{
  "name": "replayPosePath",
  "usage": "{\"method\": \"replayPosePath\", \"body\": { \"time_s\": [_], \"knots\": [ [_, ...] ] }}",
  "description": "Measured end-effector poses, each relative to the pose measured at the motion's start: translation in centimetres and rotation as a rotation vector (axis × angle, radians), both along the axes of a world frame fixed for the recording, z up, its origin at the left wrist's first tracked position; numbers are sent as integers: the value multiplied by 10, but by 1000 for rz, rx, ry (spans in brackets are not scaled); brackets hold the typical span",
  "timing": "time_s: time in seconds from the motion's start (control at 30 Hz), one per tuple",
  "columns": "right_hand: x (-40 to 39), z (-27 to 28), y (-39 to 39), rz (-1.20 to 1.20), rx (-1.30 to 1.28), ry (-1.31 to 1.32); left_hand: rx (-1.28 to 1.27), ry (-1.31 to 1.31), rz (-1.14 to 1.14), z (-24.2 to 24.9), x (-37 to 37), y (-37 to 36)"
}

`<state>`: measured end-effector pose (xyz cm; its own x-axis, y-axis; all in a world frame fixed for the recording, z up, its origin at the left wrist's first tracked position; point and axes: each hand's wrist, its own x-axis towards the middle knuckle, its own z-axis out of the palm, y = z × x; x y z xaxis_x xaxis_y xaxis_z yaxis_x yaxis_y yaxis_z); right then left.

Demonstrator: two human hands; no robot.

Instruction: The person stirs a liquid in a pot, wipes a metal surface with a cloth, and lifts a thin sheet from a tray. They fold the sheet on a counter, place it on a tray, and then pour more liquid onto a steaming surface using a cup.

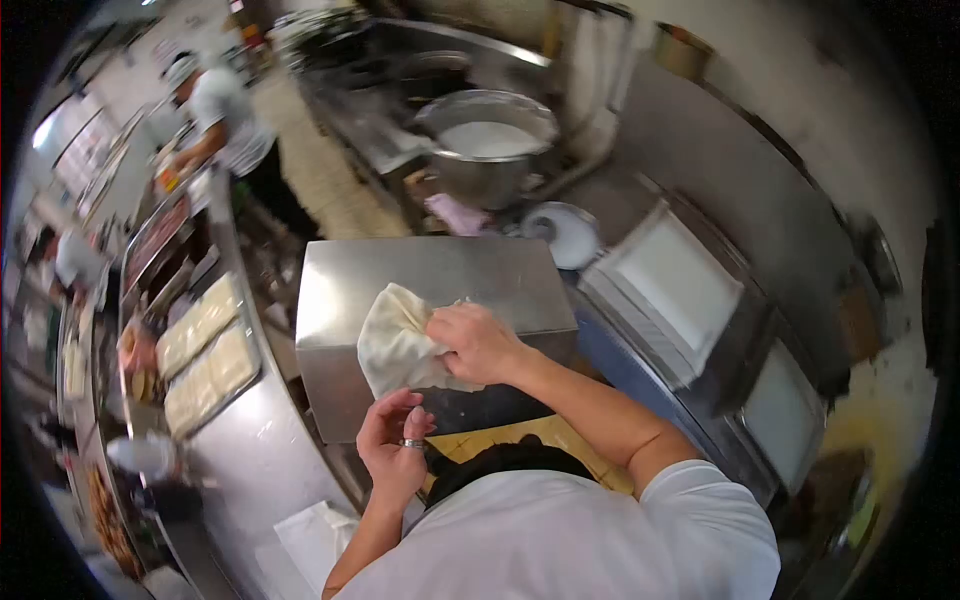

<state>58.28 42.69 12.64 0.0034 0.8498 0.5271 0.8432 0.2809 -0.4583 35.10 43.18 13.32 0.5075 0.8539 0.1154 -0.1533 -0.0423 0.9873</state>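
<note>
My right hand (472,343) grips a bunched cream-white cloth (388,340), with its fingers closed over the gathered folds. The cloth spreads out to the left of that hand and droops over the front edge of a brushed stainless steel box (430,262). Just below the cloth's lower edge is my left hand (392,445), wearing a ring. Its fingers are loosely curved, with a gap between thumb and fingertips and nothing held in them.
Ahead stands a large metal pot (487,140) of white liquid, with a round lid (562,235) nearby. To the right are framed white trays (675,270). On the left, a steel counter (245,465) bears trays of pale slabs (210,355). A person (235,125) works beyond it.
</note>
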Motion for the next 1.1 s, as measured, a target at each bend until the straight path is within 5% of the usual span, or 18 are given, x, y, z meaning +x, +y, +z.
{"method": "replayPosePath", "body": {
  "time_s": [0.3,0.6,0.77,0.9,1.1],
  "knots": [
    [154,24,-214,-713,33,-36,135,9,-366,10,155,-74],
    [250,12,-330,-1476,109,117,205,149,-675,-27,283,-72],
    [303,23,-344,-1828,73,254,92,220,-776,-40,352,-48],
    [363,26,-334,-1926,-234,143,175,186,-764,-65,397,-12],
    [437,-7,-292,-2004,-323,312,117,215,-792,-100,448,39]
  ]
}}
